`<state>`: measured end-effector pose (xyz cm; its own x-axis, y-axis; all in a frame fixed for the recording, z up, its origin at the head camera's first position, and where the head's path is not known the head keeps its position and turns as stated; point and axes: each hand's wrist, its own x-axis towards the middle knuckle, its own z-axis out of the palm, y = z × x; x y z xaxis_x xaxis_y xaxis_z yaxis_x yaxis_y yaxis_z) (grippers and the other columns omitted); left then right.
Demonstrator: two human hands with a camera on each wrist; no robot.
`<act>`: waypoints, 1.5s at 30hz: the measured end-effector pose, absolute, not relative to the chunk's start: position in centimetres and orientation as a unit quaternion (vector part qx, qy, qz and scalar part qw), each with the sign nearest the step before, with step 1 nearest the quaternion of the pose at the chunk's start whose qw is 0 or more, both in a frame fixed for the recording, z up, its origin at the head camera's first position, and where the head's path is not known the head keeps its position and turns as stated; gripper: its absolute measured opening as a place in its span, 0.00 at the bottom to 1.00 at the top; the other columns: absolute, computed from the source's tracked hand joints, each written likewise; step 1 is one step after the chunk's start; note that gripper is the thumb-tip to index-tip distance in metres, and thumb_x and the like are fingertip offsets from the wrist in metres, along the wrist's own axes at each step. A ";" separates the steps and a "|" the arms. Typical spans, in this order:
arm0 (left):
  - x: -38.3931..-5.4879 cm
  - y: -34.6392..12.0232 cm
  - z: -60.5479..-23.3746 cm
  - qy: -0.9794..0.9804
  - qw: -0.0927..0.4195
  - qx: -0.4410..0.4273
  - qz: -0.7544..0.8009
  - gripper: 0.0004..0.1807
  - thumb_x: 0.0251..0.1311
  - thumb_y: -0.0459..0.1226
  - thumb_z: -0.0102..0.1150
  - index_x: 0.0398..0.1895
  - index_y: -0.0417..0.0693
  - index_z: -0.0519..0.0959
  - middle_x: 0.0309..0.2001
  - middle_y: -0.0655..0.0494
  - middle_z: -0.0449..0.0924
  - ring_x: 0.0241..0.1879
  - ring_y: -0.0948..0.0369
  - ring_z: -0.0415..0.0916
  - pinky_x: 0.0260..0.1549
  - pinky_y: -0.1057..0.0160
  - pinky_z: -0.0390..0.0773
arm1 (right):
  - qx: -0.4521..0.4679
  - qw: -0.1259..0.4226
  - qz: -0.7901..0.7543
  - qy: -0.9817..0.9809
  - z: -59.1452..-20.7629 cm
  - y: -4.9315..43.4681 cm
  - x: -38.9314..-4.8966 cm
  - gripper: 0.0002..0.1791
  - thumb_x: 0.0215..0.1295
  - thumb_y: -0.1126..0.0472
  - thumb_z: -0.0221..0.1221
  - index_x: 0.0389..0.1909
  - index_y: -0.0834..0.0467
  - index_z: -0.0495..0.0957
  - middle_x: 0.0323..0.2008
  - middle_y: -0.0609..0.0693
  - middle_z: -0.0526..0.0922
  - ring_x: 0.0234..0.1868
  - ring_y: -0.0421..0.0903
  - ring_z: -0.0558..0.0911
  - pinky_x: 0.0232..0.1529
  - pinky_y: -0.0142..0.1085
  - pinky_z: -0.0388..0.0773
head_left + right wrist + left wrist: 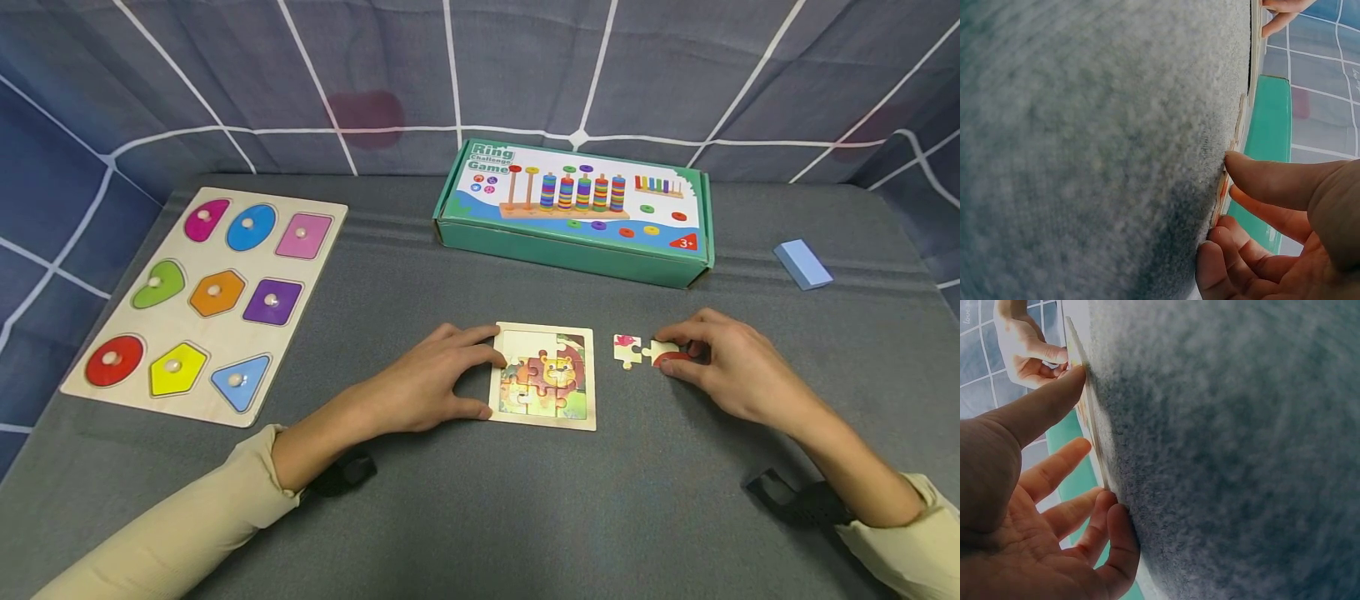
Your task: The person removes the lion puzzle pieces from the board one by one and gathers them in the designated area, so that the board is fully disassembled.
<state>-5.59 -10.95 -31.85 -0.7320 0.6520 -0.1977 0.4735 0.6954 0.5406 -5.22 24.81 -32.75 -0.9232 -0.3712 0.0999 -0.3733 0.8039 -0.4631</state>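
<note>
A wooden tray puzzle with a lion picture lies on the grey cloth; several pieces sit in it and its upper left part is bare. My left hand touches its left edge, the thumb near the lower corner and the fingertips higher up. Right of the tray, my right hand pinches a puzzle piece with a red patch between thumb and fingers, low at the cloth. Just left of that piece lies another puzzle piece with a pinkish-red figure; the two meet or nearly touch. In the right wrist view, fingers partly hide the pinched piece.
Behind the tray stands a green ring game box. A wooden shape board with colored knobbed shapes lies at the left. To the far right is a small blue block. A dark checked curtain hangs along the back.
</note>
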 end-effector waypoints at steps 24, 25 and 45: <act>-5.7 -11.0 -31.8 0.901 0.194 0.313 0.229 0.29 0.53 0.45 0.74 0.59 0.54 0.78 0.74 0.51 0.58 0.59 0.52 0.64 0.56 0.50 0.68 | 0.233 -0.003 0.338 -0.912 -31.3 21.1 -4.2 0.17 0.57 0.67 0.70 0.48 0.54 0.85 0.34 0.46 0.74 0.29 0.38 0.70 0.28 0.30 0.67; -5.7 -11.0 -31.8 0.901 0.194 0.313 0.229 0.29 0.53 0.45 0.74 0.59 0.54 0.78 0.74 0.51 0.58 0.59 0.53 0.64 0.56 0.50 0.68 | 0.233 -0.010 0.343 -0.910 -31.3 20.6 -4.1 0.16 0.57 0.66 0.70 0.48 0.54 0.85 0.34 0.46 0.74 0.29 0.38 0.70 0.28 0.31 0.68; -5.8 -11.0 -31.7 0.899 0.202 0.311 0.231 0.28 0.54 0.45 0.74 0.59 0.54 0.78 0.74 0.51 0.59 0.59 0.53 0.64 0.56 0.50 0.68 | 0.253 -0.099 0.290 -0.918 -32.3 15.7 -5.4 0.19 0.59 0.63 0.69 0.52 0.60 0.83 0.40 0.50 0.72 0.36 0.45 0.71 0.34 0.39 0.67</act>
